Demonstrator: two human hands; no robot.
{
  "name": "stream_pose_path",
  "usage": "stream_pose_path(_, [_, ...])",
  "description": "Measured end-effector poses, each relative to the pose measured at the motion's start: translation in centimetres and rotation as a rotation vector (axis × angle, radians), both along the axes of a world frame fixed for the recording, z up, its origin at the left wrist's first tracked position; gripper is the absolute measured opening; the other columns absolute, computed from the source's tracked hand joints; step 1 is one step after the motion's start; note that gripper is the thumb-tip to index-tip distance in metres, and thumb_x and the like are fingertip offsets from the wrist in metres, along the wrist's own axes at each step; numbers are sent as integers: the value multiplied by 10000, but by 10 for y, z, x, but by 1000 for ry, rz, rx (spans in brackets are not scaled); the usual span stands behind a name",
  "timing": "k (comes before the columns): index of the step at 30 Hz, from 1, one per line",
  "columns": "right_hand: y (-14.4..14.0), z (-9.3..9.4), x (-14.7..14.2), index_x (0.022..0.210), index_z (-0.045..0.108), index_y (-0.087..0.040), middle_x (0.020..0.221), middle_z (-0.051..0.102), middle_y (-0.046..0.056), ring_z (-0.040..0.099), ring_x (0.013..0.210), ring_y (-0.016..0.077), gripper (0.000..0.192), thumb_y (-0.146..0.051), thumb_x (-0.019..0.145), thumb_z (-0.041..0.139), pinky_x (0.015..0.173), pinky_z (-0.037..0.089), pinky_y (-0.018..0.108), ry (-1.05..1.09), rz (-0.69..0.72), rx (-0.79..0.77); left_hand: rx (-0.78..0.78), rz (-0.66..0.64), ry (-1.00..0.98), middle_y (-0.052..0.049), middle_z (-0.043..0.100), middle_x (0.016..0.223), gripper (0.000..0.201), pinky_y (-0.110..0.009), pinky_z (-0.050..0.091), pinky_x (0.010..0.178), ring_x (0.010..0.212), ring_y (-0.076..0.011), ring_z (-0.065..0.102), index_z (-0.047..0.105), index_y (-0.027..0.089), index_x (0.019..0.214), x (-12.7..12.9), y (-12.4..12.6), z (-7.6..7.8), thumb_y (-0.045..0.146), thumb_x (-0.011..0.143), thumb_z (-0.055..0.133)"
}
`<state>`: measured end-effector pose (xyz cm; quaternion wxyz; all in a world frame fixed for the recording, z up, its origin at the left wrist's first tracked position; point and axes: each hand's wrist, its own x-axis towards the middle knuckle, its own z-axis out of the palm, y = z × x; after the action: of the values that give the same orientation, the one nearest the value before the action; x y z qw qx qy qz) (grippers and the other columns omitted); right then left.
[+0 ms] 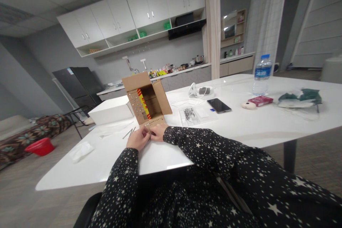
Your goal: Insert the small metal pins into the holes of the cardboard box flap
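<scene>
An open cardboard box (157, 105) stands on the table with its flaps spread. A yellow and red strip (144, 104) runs down its left side, and small shiny dots cover that side and the front flap. At the near edge of the front flap, my left hand (138, 139) is closed, thumb and fingers pinching the cardboard. Close beside it, my right hand (158, 132) is also closed on the flap, fingers bent down. Anything small between the fingertips is hidden. Thin dark sticks (129, 132) lie left of my left hand.
A white box (110, 111) stands behind on the left. Right of the cardboard box are a clear bag of small parts (190, 114), a phone (219, 105) and a white round device (205, 92). Farther right are a water bottle (262, 74), a pink pack (260, 100) and green cloth (300, 97).
</scene>
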<state>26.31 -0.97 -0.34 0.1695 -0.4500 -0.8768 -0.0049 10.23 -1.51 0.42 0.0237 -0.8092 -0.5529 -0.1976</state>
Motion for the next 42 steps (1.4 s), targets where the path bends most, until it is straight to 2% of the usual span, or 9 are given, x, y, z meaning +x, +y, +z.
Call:
stream_pose_path(11, [-1, 0, 1, 821, 639, -208, 823, 676, 54, 618, 746, 222, 272, -401, 754, 460, 589, 416, 283, 17, 4, 12, -57, 3, 48, -11, 592, 628, 238, -245, 370, 576, 601, -140, 533, 584, 196, 694, -3, 3, -4, 391, 747, 458])
stream_pose_path(21, [-5, 3, 1, 851, 656, -197, 843, 681, 71, 610, 763, 224, 295, -401, 757, 464, 618, 426, 294, 1, -15, -2, -88, -45, 39, -5, 577, 595, 226, -244, 363, 568, 576, -129, 508, 598, 185, 672, -1, -1, -1, 362, 736, 475])
stream_pose_path(42, [-1, 0, 0, 854, 654, -211, 858, 676, 62, 603, 788, 232, 309, -435, 758, 464, 637, 434, 309, 29, -19, -1, -112, -66, 45, -24, 635, 670, 269, -249, 400, 605, 620, -138, 551, 659, 187, 749, -4, 5, -5, 401, 732, 495])
